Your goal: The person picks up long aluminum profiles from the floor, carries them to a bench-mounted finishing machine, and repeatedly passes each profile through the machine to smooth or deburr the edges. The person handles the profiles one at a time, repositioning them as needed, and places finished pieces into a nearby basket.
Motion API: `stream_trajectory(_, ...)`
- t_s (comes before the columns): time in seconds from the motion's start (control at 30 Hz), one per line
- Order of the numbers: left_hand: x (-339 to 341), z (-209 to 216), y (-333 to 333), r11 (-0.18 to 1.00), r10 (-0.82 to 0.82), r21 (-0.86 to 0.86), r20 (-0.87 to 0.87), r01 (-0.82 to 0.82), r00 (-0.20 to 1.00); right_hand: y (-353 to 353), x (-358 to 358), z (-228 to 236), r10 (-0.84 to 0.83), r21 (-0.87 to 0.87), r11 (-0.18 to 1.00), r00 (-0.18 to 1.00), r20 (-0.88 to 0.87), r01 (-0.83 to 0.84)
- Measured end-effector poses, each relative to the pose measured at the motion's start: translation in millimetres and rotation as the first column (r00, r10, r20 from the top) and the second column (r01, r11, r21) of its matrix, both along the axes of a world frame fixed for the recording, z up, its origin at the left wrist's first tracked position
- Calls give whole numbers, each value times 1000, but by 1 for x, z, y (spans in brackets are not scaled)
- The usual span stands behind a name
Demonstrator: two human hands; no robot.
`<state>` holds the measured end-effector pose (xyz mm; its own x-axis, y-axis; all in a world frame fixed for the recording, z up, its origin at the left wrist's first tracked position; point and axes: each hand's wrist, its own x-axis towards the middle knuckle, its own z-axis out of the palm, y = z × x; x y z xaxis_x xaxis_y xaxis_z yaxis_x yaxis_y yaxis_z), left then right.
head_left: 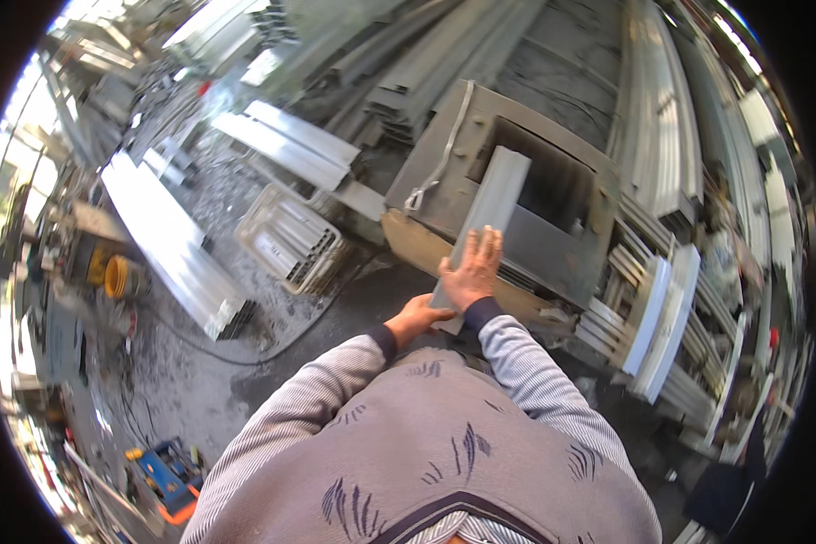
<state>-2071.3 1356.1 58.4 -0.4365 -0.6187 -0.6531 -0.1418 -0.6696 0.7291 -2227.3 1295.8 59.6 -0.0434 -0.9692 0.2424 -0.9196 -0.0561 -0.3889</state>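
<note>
A long grey metal profile slopes away from my body, its far end over the dark opening of a boxy metal machine. My left hand grips the profile near its close end, low at its left side. Farther along, my right hand lies over the profile, fingers stretched across its top and thumb toward the left edge. The underside of both grips is hidden. A pale cord hangs over the machine's left side.
Left of the machine stands a pale plastic crate of short profiles. Long silvery profiles lie beyond it, near a yellow bucket. Stacked profiles flank the machine's right. A cable curves across the floor; a blue-orange tool lies lower left.
</note>
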Motion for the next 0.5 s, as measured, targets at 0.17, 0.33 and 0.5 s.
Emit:
stream_trajectory(0.17, -4, -2, -10, 997, 77, 20, -7, -77, 997, -13, 1, 1, 32, -8, 999, 999, 20, -32)
stream_trajectory(0.33, -26, 3, -71, 995, 85, -45, 26, -84, 996, -74, -20, 6, -3, -65, 998, 998, 56, 6)
stream_trajectory(0.5, -71, 13, -157, 985, 110, -139, 23, -105, 994, -163, -61, 10, -36, -131, 991, 999, 37, 41)
